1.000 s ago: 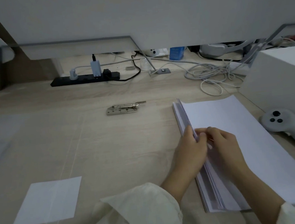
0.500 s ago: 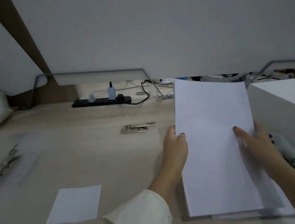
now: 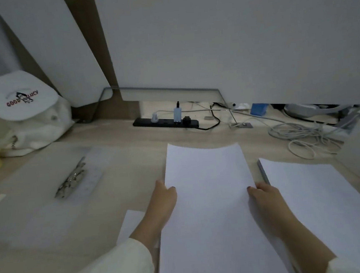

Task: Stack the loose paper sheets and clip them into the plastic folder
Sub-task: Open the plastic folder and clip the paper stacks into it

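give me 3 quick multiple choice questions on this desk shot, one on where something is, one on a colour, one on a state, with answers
1. Where does the metal clip lie relative to the held sheets?
A. to their right
B. to their left
C. on top of them

2. What colour is the power strip?
A. black
B. white
C. red

3. How are the held sheets handled?
A. lying untouched on the desk
B. pinched by one hand only
C. gripped at both side edges by the left hand and right hand

Answers:
1 B, the clip sits on the clear folder, well left of the sheets.
2 A, its body is black against the pale desk.
3 C, a thumb shows over each side edge.
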`<state>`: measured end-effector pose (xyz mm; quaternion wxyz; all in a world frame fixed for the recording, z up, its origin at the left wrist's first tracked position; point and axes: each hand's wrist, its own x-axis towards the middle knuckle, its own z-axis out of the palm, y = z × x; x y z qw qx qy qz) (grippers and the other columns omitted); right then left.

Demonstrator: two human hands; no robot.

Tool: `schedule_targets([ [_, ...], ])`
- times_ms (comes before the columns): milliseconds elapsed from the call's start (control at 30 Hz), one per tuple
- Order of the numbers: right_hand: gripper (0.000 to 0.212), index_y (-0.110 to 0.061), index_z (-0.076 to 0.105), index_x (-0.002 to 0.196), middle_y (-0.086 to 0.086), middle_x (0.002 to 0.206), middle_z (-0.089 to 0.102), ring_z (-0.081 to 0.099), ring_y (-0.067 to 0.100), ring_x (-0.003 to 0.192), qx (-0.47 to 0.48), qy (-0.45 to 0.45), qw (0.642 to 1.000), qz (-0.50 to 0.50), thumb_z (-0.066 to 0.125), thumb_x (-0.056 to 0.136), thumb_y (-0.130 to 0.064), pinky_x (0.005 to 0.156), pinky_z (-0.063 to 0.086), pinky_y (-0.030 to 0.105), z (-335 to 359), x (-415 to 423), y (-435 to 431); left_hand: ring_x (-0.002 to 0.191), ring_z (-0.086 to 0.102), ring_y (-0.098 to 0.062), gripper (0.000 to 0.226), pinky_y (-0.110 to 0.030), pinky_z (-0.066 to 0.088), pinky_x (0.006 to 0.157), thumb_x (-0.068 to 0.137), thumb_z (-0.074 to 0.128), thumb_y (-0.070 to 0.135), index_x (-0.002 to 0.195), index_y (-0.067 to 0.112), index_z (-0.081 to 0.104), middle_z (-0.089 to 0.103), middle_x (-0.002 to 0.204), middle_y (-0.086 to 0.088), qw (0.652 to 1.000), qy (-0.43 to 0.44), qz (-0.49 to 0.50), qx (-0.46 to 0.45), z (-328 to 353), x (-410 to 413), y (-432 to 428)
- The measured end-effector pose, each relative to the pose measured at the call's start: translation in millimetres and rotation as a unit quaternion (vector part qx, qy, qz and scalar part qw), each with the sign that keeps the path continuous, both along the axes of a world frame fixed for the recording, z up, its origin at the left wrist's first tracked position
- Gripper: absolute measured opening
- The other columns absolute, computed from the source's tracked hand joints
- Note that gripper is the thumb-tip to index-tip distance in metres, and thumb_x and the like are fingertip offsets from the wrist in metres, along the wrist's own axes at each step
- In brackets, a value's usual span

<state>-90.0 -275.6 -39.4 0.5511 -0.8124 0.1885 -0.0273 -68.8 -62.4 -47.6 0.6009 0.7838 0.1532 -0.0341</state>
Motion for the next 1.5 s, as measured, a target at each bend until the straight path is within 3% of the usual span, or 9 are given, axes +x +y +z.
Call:
schedule_targets([
  [300,0.021,-0.009,0.058,0.072,0.006,0.066,0.056,0.051,0.022,0.061,-0.022,0.026,0.999,-0.013,0.047,0.090,-0.012,0.057,0.037,0.027,-29.2,13.5,8.8,0.103,0.058,-0.026,0.024,-0.032,0.042,0.082,0.090,0.038,0.017,0.111,0.016,0.050,0.062,0.111,-0.003,0.982,0.024,-0.017,0.188,-22.1,23.3,23.9],
  [467,0.023,-0.003,0.060,0.074,0.010,0.067,0.055,0.049,0.024,0.061,-0.003,0.012,1.000,-0.015,0.047,0.091,-0.011,0.060,0.036,0.029,-31.0,11.4,8.0,0.095,0.062,-0.024,0.009,-0.035,0.047,0.089,0.085,0.049,0.024,0.090,0.023,0.057,0.065,0.096,0.000,0.985,0.040,-0.046,0.161,-21.3,31.2,34.8],
  [600,0.023,0.009,0.060,0.083,0.014,0.074,0.055,0.048,0.025,0.067,-0.003,0.001,1.000,-0.019,0.047,0.092,-0.008,0.059,0.034,0.030,-30.7,9.4,4.6,0.064,0.056,-0.024,0.012,-0.042,0.053,0.080,0.067,0.055,0.028,0.072,0.018,0.058,0.057,0.067,-0.006,0.994,0.041,-0.079,0.055,-22.4,39.4,41.0],
  [767,0.026,0.011,0.062,0.085,0.014,0.074,0.054,0.046,0.025,0.066,-0.037,0.027,0.998,-0.036,0.052,0.090,-0.012,0.061,0.033,0.029,-29.5,24.2,-2.2,0.059,0.051,-0.027,0.014,-0.045,0.055,0.080,0.063,0.053,0.018,0.055,0.013,0.044,0.051,0.054,-0.006,0.987,0.082,-0.090,0.107,-16.8,55.5,37.3],
  [867,0.018,0.002,0.057,0.080,0.010,0.071,0.052,0.047,0.025,0.069,-0.083,0.011,0.996,-0.037,0.052,0.090,-0.013,0.056,0.032,0.026,-27.3,30.3,-2.4,0.064,0.045,-0.025,0.025,-0.030,0.038,0.068,0.068,0.057,0.020,0.055,0.015,0.037,0.045,0.057,-0.002,0.975,0.087,-0.108,0.172,-14.7,59.6,36.9],
  [933,0.006,-0.009,0.055,0.087,0.008,0.080,0.056,0.049,0.025,0.079,-0.116,-0.011,0.993,-0.037,0.052,0.091,-0.014,0.066,0.037,0.028,-25.9,32.9,0.5,0.068,0.044,-0.024,0.031,-0.027,0.032,0.069,0.077,0.057,0.017,0.054,0.015,0.037,0.042,0.059,-0.001,0.970,0.088,-0.104,0.202,-17.6,63.1,38.7],
  [1100,0.028,0.000,0.062,0.112,0.016,0.106,0.064,0.054,0.030,0.094,-0.149,-0.003,0.988,-0.044,0.052,0.091,-0.016,0.080,0.037,0.031,-31.3,35.5,1.5,0.067,0.045,-0.026,0.030,-0.027,0.034,0.068,0.081,0.055,0.017,0.055,0.013,0.040,0.044,0.060,-0.002,0.967,0.088,-0.106,0.215,-23.8,66.1,42.7],
  [1300,0.025,-0.001,0.061,0.109,0.006,0.092,0.057,0.049,0.022,0.086,-0.128,0.003,0.991,-0.044,0.054,0.090,-0.017,0.077,0.035,0.029,-33.2,34.3,1.3,0.082,0.059,-0.026,0.015,-0.029,0.042,0.077,0.082,0.053,0.022,0.080,0.009,0.062,0.061,0.082,-0.003,0.959,0.091,-0.119,0.240,-28.1,68.0,44.6],
  [1500,0.025,-0.001,0.060,0.108,0.006,0.092,0.057,0.050,0.022,0.087,-0.131,0.014,0.990,-0.044,0.055,0.089,-0.016,0.077,0.036,0.029,-33.0,33.4,1.7,0.072,0.048,-0.025,0.019,-0.028,0.035,0.070,0.082,0.053,0.018,0.065,0.015,0.046,0.050,0.070,-0.001,0.958,0.092,-0.124,0.240,-26.1,66.8,44.1],
])
